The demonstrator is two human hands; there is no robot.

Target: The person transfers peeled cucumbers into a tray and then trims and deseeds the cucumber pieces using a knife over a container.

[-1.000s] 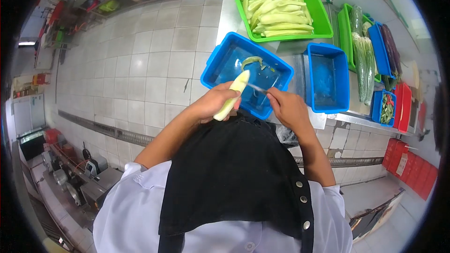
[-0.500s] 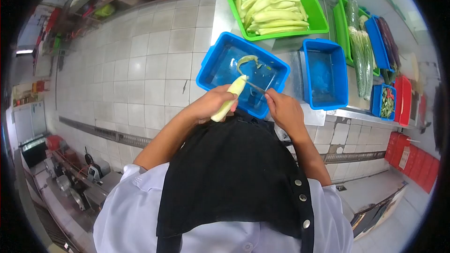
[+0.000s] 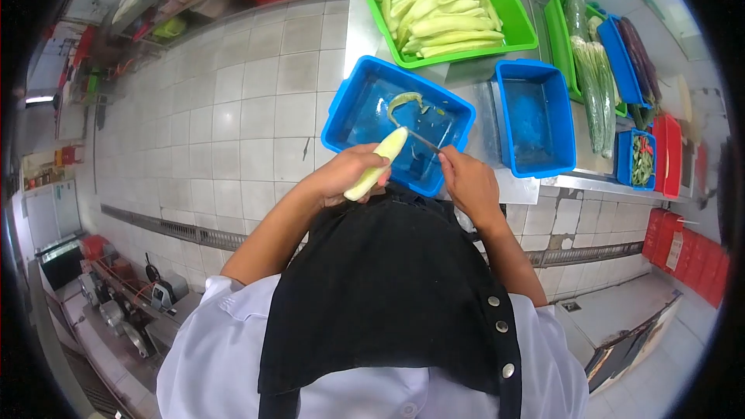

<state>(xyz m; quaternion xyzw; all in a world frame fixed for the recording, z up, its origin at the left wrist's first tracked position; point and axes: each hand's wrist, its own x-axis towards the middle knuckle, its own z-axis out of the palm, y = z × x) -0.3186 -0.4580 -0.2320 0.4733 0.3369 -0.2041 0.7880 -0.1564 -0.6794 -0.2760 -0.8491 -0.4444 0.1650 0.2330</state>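
The left hand [image 3: 355, 173] grips a peeled vegetable [image 3: 378, 164] above a blue tub [image 3: 366, 101] holding peelings [image 3: 404, 99]; the right hand [image 3: 472, 187] clasps a thin tool [image 3: 424, 142], probably a knife. Just beyond, a green tub [image 3: 477, 53] of pale vegetables [image 3: 450, 19] and another blue box [image 3: 532, 124] crowd the surface [image 3: 516, 190].

We get bright, fairly even light, with a soft glare on the floor tiles [image 3: 256, 128] toward ten o'clock and glints in the blue bin [image 3: 361, 116] at twelve. Between nine and ten, a white strip [image 3: 40, 99] glows. Wide-angle distortion bows our edges, black fills the corners, and the machines [image 3: 112, 314] at eight look soft, while the pale vegetable [image 3: 378, 164] near center reads clearly.
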